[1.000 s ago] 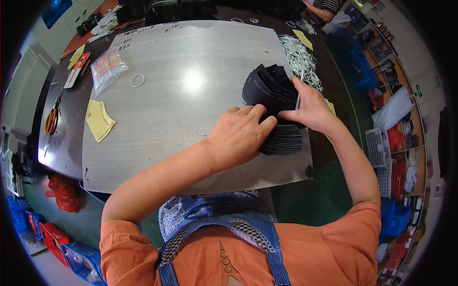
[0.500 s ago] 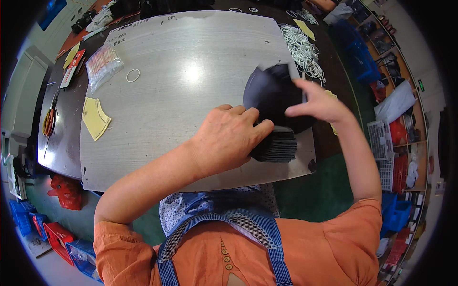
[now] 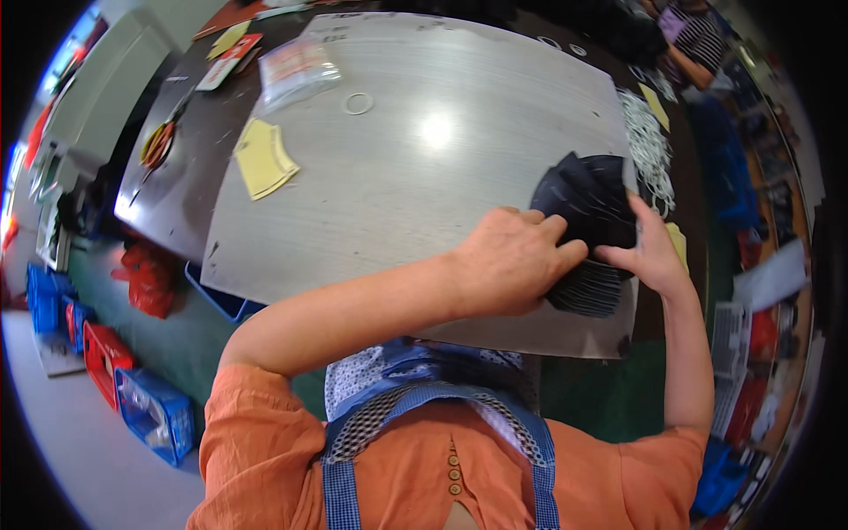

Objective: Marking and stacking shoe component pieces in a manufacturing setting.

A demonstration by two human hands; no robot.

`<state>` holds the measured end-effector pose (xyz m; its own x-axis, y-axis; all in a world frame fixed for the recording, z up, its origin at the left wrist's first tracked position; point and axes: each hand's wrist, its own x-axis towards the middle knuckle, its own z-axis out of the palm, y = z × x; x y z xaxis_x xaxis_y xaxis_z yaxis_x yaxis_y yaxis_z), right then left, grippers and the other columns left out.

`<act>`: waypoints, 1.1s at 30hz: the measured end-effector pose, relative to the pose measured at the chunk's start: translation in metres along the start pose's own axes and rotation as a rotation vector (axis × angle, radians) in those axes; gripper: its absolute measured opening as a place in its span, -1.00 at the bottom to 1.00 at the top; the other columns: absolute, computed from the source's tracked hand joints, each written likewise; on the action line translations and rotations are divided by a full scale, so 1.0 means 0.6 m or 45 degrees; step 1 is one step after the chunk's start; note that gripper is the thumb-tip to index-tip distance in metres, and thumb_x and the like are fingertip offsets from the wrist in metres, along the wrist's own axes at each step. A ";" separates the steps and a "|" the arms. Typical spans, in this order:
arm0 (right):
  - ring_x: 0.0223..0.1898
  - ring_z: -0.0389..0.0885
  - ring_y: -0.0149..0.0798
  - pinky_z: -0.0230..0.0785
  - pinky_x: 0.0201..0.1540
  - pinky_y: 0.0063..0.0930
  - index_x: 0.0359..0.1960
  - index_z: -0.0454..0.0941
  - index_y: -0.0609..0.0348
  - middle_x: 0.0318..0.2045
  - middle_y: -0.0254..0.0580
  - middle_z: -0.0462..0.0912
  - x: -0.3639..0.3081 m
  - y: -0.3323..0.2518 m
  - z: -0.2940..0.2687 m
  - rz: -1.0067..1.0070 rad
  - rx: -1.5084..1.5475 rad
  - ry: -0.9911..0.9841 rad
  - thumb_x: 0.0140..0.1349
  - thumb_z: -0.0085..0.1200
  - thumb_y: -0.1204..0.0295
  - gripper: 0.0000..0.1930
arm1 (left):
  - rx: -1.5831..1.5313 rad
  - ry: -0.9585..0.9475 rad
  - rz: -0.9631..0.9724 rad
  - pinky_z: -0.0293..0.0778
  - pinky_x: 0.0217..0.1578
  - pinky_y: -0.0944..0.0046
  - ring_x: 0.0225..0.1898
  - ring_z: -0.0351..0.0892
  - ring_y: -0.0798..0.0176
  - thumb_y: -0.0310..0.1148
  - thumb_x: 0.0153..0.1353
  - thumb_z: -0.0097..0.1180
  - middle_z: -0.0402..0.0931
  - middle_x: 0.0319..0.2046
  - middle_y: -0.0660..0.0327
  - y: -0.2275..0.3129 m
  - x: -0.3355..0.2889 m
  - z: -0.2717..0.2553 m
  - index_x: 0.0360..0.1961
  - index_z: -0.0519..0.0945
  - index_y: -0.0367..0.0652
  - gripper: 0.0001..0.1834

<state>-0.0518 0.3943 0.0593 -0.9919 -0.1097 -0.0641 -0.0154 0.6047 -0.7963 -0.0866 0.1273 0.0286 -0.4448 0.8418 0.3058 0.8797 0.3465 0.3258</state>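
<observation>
A stack of black fabric pieces [image 3: 587, 199] lies at the right side of the grey board, its upper sheets fanned out. Their layered near edges [image 3: 590, 295] show below my fingers. My left hand [image 3: 517, 261] is curled over the near left part of the stack, thumb and fingers pinching it. At the right edge, my right hand [image 3: 655, 249] holds the pieces, its thumb on top and its fingers along the far side. Some of its fingertips are hidden behind the fabric.
White elastic loops [image 3: 649, 146] are heaped beyond the board's right edge. Yellow pattern pieces [image 3: 265, 161], a clear plastic bag [image 3: 299, 71], a pale ring [image 3: 358, 103] and scissors [image 3: 159, 146] lie to the left. A co-worker's striped sleeve [image 3: 702, 42] shows at far right.
The view has turned, so the board sits further right. My right hand has closed in on the stack from a wider, blurred pose. The pieces are now more evenly fanned.
</observation>
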 end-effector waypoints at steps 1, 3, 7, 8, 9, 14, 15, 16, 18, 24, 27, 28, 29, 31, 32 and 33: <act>0.21 0.57 -0.27 0.31 0.37 -0.39 0.30 0.42 0.43 0.14 -0.03 0.64 -0.009 -0.019 -0.003 0.019 0.040 0.083 -0.05 0.49 0.49 -0.19 | -0.041 0.049 0.011 0.61 -0.18 0.02 -0.14 0.68 -0.01 -0.29 -0.15 0.47 0.55 -0.22 0.12 0.001 -0.002 -0.004 -0.04 0.56 -0.04 -0.43; 0.21 0.57 -0.28 0.33 0.35 -0.38 0.30 0.43 0.42 0.16 -0.02 0.63 0.003 -0.037 0.001 -0.025 0.087 0.151 -0.05 0.47 0.49 -0.20 | -0.074 0.120 -0.079 0.62 -0.21 0.04 -0.15 0.68 0.00 -0.31 -0.17 0.47 0.56 -0.24 0.14 0.000 -0.017 -0.020 -0.03 0.57 -0.04 -0.42; 0.21 0.57 -0.04 0.32 0.34 -0.30 0.24 0.46 0.43 0.16 0.13 0.59 0.031 -0.028 -0.022 -0.199 -0.418 0.498 -0.07 0.49 0.37 -0.21 | -0.034 0.427 -0.478 0.60 -0.17 0.00 -0.14 0.68 -0.06 -0.29 -0.11 0.49 0.61 -0.15 0.09 -0.030 -0.057 -0.057 0.04 0.55 -0.12 -0.38; 0.18 0.57 0.03 0.34 0.31 -0.25 0.23 0.45 0.42 0.12 0.14 0.59 0.040 -0.020 -0.018 -0.215 -0.501 0.360 -0.05 0.47 0.33 -0.22 | 0.057 0.345 -0.560 0.59 -0.15 0.00 -0.12 0.67 -0.07 -0.24 -0.06 0.48 0.59 -0.15 0.07 -0.037 -0.054 -0.056 0.02 0.52 -0.16 -0.39; 0.15 0.58 0.10 0.37 0.28 -0.19 0.22 0.43 0.41 0.09 0.16 0.59 0.046 -0.016 -0.008 -0.230 -0.580 0.219 -0.03 0.45 0.30 -0.23 | 0.151 0.263 -0.642 0.58 -0.13 -0.01 -0.10 0.66 -0.08 -0.20 -0.01 0.47 0.58 -0.15 0.05 -0.047 -0.047 -0.052 0.00 0.49 -0.21 -0.40; 0.15 0.53 0.20 0.40 0.24 -0.10 0.29 0.33 0.36 0.08 0.24 0.54 0.074 -0.039 0.054 -0.036 -0.746 0.140 -0.01 0.44 0.20 -0.15 | 0.260 0.204 -0.775 0.57 -0.09 -0.03 -0.05 0.61 -0.11 -0.12 0.07 0.44 0.51 -0.12 -0.01 -0.060 0.005 -0.032 -0.10 0.43 -0.27 -0.42; 0.16 0.52 0.22 0.39 0.25 -0.10 0.30 0.32 0.36 0.10 0.27 0.53 0.075 -0.040 0.064 -0.073 -0.643 0.147 -0.02 0.46 0.20 -0.12 | 0.258 0.243 -0.784 0.56 -0.08 -0.04 -0.04 0.60 -0.12 -0.11 0.07 0.44 0.49 -0.11 -0.02 -0.060 0.012 -0.031 -0.14 0.41 -0.27 -0.43; 0.28 0.46 0.22 0.32 0.35 -0.14 0.41 0.21 0.42 0.21 0.34 0.49 0.074 -0.029 0.079 -0.183 -0.599 0.191 0.00 0.50 0.11 0.03 | 0.198 0.185 -0.793 0.56 -0.04 -0.05 -0.01 0.60 -0.18 0.00 0.12 0.42 0.48 -0.06 -0.09 -0.060 0.020 -0.031 0.02 0.43 -0.36 -0.30; 0.35 0.40 0.18 0.25 0.41 -0.16 0.46 0.13 0.46 0.28 0.37 0.43 0.061 -0.023 0.098 -0.139 -0.326 0.259 0.03 0.50 0.04 0.11 | 0.050 0.219 -0.775 0.55 0.01 -0.05 0.03 0.59 -0.21 0.07 0.14 0.39 0.48 -0.01 -0.15 -0.059 0.020 -0.029 0.15 0.39 -0.41 -0.18; 0.59 -0.08 0.10 -0.25 0.60 -0.11 0.53 -0.05 0.52 0.51 0.42 0.04 -0.005 -0.035 0.164 -0.020 0.872 0.421 0.22 0.43 0.04 0.13 | -0.186 0.210 -0.732 0.48 0.19 -0.02 0.21 0.51 -0.26 0.29 0.02 0.41 0.43 0.17 -0.30 -0.039 0.009 -0.044 0.48 0.12 -0.51 0.30; 0.57 -0.01 0.09 -0.31 0.61 -0.12 0.54 -0.10 0.50 0.52 0.36 0.01 -0.015 -0.048 0.200 -0.127 1.029 0.421 0.26 0.40 0.10 0.09 | -0.036 0.230 -0.648 0.44 0.24 -0.04 0.25 0.47 -0.25 0.30 -0.12 0.48 0.43 0.19 -0.31 -0.047 0.012 -0.028 0.50 0.08 -0.50 0.41; 0.53 0.10 0.05 0.00 0.55 -0.11 0.54 -0.08 0.43 0.50 0.23 0.03 -0.012 -0.033 0.205 -0.146 0.963 0.422 0.29 0.38 0.26 0.00 | 0.051 0.218 -0.593 0.42 0.26 -0.05 0.27 0.45 -0.24 0.29 -0.19 0.51 0.42 0.20 -0.30 -0.052 0.015 -0.024 0.51 0.06 -0.49 0.46; 0.53 0.10 0.05 0.00 0.55 -0.11 0.54 -0.08 0.43 0.50 0.23 0.03 -0.016 -0.024 0.201 -0.144 0.969 0.423 0.29 0.38 0.26 0.00 | 0.054 0.213 -0.593 0.42 0.26 -0.05 0.27 0.45 -0.24 0.29 -0.19 0.51 0.42 0.20 -0.30 -0.063 0.017 -0.029 0.51 0.06 -0.49 0.46; 0.48 0.21 -0.03 0.39 0.36 -0.19 0.53 -0.02 0.35 0.48 0.13 0.07 -0.023 -0.015 0.188 -0.010 1.167 0.350 0.29 0.37 0.39 -0.07 | 0.109 0.081 -0.587 0.36 0.30 -0.08 0.28 0.42 -0.27 0.27 -0.22 0.52 0.38 0.23 -0.31 -0.092 0.015 -0.046 0.53 0.04 -0.47 0.47; 0.48 0.21 -0.03 0.39 0.36 -0.19 0.53 -0.02 0.35 0.48 0.13 0.07 -0.024 -0.007 0.183 -0.008 1.170 0.352 0.29 0.37 0.39 -0.07 | 0.099 0.060 -0.599 0.33 0.32 -0.08 0.28 0.40 -0.29 0.21 -0.20 0.52 0.33 0.27 -0.31 -0.097 0.014 -0.051 0.54 0.03 -0.45 0.44; 0.44 0.27 -0.08 0.48 0.27 -0.24 0.52 0.02 0.33 0.43 0.09 0.15 -0.023 0.003 0.180 0.036 1.138 0.347 0.28 0.36 0.43 -0.11 | 0.099 0.058 -0.596 0.33 0.32 -0.08 0.28 0.40 -0.29 0.21 -0.20 0.52 0.33 0.27 -0.31 -0.095 0.016 -0.047 0.54 0.03 -0.45 0.44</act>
<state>-0.0244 0.3117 -0.0058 -0.9876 0.1527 -0.0375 -0.0002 -0.2396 -0.9709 -0.1455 0.1039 0.0382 -0.8020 0.5692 0.1813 0.5918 0.7157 0.3709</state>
